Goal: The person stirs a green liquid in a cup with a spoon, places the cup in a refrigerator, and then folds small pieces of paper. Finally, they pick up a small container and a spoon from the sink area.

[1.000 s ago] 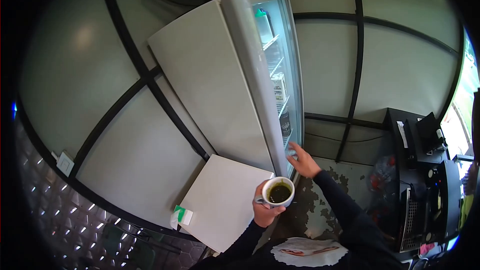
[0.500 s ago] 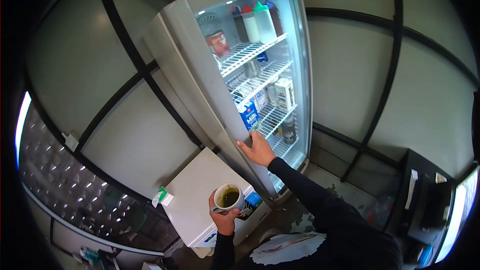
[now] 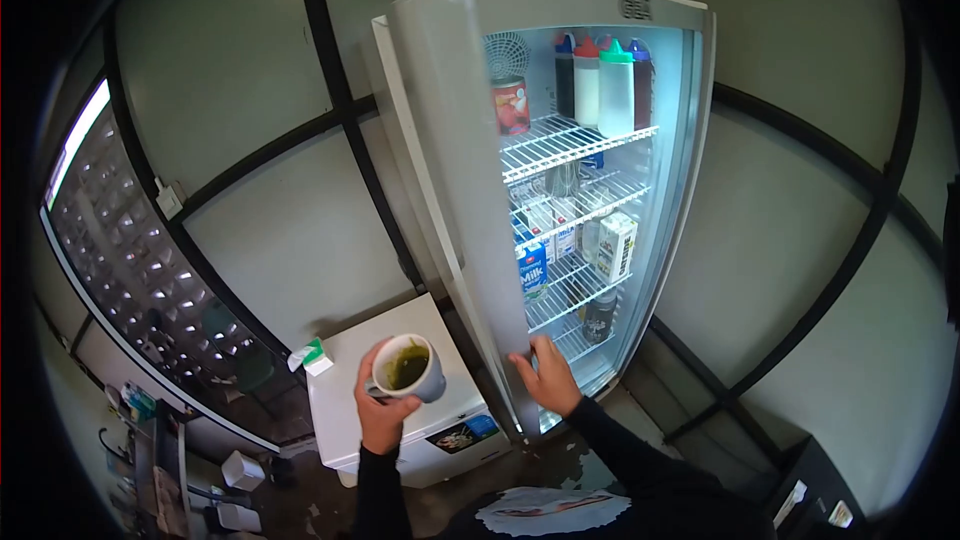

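My left hand (image 3: 380, 410) is closed around a light mug (image 3: 430, 378) with dark green liquid in it and green residue on its inner wall. It holds the mug upright above a white chest freezer. My right hand (image 3: 550, 380) has its fingers curled at the left edge of the glass fridge door (image 3: 455, 200), low down, thumb pointing left. That edge appears to stand slightly out from the cabinet. Behind the glass are a blue milk carton (image 3: 533, 270), a white carton (image 3: 616, 245), squeeze bottles (image 3: 617, 90), a red can (image 3: 511, 108) and a dark bottle (image 3: 599, 318).
The white chest freezer (image 3: 390, 335) stands left of the fridge, with a green and white packet (image 3: 312, 356) on its lid corner. A wall switch (image 3: 168, 198) is at left. Dark furniture (image 3: 815, 485) stands at the lower right, and white containers (image 3: 243, 470) at the lower left.
The view has shifted, so the fridge sits further right. The door's left edge seems to have swung towards me with my right hand at it. The mug in my left hand has come nearer.
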Available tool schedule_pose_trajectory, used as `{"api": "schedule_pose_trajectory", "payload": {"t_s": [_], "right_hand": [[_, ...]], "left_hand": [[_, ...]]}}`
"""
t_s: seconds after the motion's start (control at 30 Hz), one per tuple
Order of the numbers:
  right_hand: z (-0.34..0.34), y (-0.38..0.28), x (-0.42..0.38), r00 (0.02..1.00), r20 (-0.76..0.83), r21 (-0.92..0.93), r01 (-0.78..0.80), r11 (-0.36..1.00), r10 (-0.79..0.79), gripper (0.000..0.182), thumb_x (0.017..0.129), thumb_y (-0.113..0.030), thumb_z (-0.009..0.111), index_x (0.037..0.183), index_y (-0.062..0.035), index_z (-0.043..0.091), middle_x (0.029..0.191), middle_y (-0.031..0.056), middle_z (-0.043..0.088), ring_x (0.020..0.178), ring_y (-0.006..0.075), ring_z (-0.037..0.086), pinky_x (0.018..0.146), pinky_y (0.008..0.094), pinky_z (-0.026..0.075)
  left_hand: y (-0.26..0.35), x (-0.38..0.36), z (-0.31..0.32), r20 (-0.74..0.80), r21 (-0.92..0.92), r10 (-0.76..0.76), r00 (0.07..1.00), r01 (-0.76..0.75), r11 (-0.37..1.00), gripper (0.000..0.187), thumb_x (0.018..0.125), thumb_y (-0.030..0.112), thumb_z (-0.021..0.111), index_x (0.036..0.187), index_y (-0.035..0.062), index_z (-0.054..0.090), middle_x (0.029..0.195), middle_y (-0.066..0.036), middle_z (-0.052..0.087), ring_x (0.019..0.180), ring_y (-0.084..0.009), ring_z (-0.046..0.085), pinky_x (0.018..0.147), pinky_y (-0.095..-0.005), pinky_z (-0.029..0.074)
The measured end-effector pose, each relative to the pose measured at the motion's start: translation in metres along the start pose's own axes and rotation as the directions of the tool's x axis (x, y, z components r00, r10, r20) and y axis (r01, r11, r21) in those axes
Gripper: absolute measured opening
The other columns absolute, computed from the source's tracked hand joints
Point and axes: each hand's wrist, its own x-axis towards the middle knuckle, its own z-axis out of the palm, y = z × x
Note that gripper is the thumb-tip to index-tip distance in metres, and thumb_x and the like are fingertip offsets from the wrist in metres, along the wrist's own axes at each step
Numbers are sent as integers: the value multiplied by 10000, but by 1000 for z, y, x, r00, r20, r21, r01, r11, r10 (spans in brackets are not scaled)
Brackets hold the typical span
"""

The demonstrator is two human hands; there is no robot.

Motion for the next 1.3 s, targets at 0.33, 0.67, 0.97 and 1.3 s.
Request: {"api": "schedule_pose_trajectory", "payload": {"t_s": [0.33,0.67,0.97,1.3], "right_hand": [[-93,-13,-149,943,-311,-112,-158,981,116,884,721,-279,982,1362,30,458,1245,234,556,1114,416,608,980,479,486],[-191,43,-236,770,-596,-151,-385,910,227,1233,558,-434,1019,1485,93,399,1408,267,534,1305,433,547,1121,479,426],[-265,98,-270,745,-626,-121,-387,914,232,1291,667,-824,827,1483,89,417,1399,263,536,1321,433,520,1136,509,389],[-295,119,-285,729,-652,-198,-429,882,208,1286,689,-915,729,1468,67,441,1378,239,529,1311,416,517,1128,504,390]], "left_hand": [[19,113,106,311,-98,-36,950,70,993,870,790,149,951,1511,6,484,1406,-113,633,1308,-205,616,1127,-368,490],[-12,245,238,361,-64,102,927,-85,994,804,796,267,972,1384,-78,546,1240,-125,716,1111,-173,708,965,-304,573],[-101,219,278,328,163,-86,941,34,986,744,749,264,982,1308,-74,625,1193,-117,755,1066,-162,727,917,-292,575],[-198,295,385,112,478,75,991,-120,870,976,619,458,1023,1286,-110,593,1208,-207,745,1091,-253,739,962,-358,580]]}}
